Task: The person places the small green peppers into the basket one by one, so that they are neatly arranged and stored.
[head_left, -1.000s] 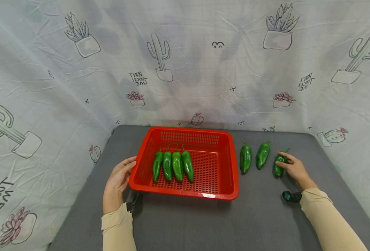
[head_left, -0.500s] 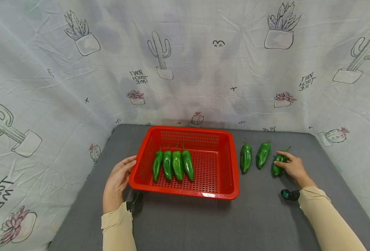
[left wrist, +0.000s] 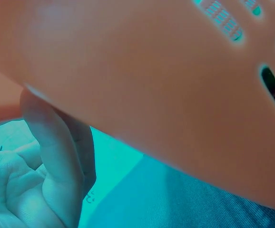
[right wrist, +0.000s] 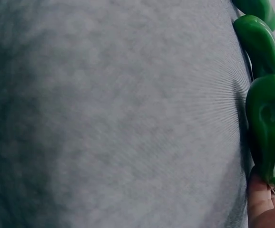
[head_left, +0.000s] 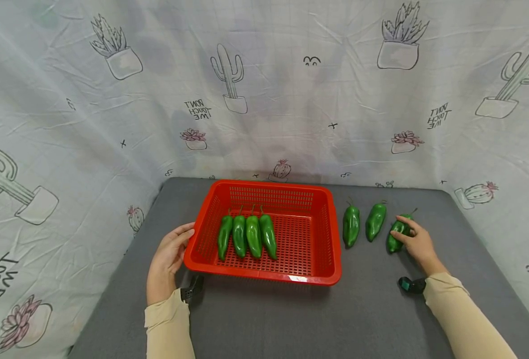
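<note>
In the head view, a red plastic basket (head_left: 264, 275) with slotted walls stands on the grey table. My left hand (head_left: 167, 257) grips its left rim; the left wrist view shows bent fingers (left wrist: 61, 156) under the edge of the basket wall (left wrist: 152, 85). Several green peppers (head_left: 253, 237) lie side by side in the basket's left half, stems away from me. Far to the right, my right hand (head_left: 419, 243) pinches a green pepper (head_left: 393, 244) between thumb and fingers. That pepper (right wrist: 266, 114) lies along the table surface in the right wrist view, a finger (right wrist: 260, 197) at its near end.
Two more green peppers, one (head_left: 351, 227) close to the basket's right side and another (head_left: 375, 222) beside it, lie between basket and right hand. A white curtain (head_left: 273, 89) with cactus drawings hangs behind the grey table (head_left: 264, 324).
The pepper under my right hand has shifted slightly left and tilted, its stem end now leaning right. The right hand moved with it. My left hand and the basket look still.
</note>
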The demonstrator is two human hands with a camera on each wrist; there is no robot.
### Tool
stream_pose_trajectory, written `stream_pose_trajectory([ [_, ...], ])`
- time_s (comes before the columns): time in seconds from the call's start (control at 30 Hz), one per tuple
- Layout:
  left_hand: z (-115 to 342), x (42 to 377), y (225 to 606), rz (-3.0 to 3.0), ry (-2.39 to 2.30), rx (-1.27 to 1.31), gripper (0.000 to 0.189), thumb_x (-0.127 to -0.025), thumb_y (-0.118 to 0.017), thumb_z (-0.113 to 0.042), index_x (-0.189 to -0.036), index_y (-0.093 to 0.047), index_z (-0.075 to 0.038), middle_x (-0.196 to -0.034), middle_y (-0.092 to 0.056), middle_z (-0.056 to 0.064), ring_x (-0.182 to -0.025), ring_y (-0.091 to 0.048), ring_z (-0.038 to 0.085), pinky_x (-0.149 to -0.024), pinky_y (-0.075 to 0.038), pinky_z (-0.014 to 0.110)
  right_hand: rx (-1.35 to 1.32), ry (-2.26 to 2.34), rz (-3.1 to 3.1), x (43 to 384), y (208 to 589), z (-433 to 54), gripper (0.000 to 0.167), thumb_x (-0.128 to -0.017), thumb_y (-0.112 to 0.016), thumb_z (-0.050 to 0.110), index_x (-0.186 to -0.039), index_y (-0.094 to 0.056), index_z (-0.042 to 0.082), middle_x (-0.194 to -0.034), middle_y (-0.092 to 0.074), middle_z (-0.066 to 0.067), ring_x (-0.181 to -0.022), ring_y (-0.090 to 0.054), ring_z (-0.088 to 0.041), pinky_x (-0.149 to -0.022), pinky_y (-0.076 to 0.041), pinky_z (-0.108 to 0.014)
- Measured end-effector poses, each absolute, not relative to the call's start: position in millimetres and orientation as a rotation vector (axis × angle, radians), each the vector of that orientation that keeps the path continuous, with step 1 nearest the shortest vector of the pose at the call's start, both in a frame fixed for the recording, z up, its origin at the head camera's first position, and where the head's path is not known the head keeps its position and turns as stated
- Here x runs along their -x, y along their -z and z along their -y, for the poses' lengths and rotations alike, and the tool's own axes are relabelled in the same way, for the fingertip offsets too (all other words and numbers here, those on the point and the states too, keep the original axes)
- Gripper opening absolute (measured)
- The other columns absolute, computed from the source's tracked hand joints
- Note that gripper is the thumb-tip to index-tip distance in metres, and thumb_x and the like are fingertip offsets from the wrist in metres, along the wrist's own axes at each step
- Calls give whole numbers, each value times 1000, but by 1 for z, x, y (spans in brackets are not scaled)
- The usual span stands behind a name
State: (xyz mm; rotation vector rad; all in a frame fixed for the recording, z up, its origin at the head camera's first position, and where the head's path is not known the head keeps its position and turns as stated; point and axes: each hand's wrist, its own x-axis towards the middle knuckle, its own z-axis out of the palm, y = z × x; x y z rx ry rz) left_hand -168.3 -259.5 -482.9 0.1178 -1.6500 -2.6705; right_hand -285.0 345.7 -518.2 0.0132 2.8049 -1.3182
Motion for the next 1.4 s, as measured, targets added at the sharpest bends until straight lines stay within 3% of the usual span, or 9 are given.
stream_pose_trajectory([
  [0.43, 260, 167, 482, 1647, 2667, -112, 25, -98, -42, 1, -106, -63, -10, -85, -71, 1, -70, -69, 11, -63, -57, 24, -2, 1509, -2767, 279, 497, -337, 68, -94, -57, 37, -149, -28, 11, -157, -5, -22, -134, -13, -59, -97, -25, -72],
  [0.63, 260, 168, 481, 1654, 2661, -123, 25, -98, -43, 1, -105, -63, -12, -85, -71, 1, -71, -68, 11, -63, -57, 24, 50, 1551, -2765, 281, 481, -329, 65, -92, -59, 39, -149, -31, 23, -158, -7, -19, -134, -19, -56, -97, -28, -70],
  [0.83, 260, 168, 482, 1645, 2665, -123, 25, -98, -43, 1, -104, -63, -12, -86, -71, 1, -72, -68, 11, -64, -57, 24, 118, 1622, -2753, 283, 467, -317, 62, -92, -60, 37, -147, -34, 27, -159, -9, -15, -134, -25, -48, -98, -31, -67],
  [1.23, 259, 168, 483, 1631, 2676, -119, 27, -98, -42, 3, -103, -64, -12, -87, -71, 1, -74, -69, 12, -66, -57, 25, 334, 1688, -2707, 280, 430, -285, 59, -91, -64, 28, -145, -40, 23, -159, -12, -12, -137, -22, -46, -106, -23, -65],
  [1.3, 259, 168, 483, 1632, 2677, -128, 27, -98, -42, 3, -103, -64, -12, -87, -71, 1, -73, -69, 12, -66, -57, 25, 359, 1672, -2705, 279, 426, -280, 58, -91, -64, 27, -144, -40, 23, -158, -15, -11, -136, -28, -40, -108, -33, -50],
  [1.4, 258, 168, 483, 1633, 2676, -138, 27, -98, -42, 3, -103, -64, -12, -86, -71, 1, -72, -69, 12, -66, -57, 25, 415, 1673, -2693, 278, 422, -273, 57, -92, -63, 23, -144, -40, 22, -156, -21, -14, -129, -40, -22, -95, -44, -23],
])
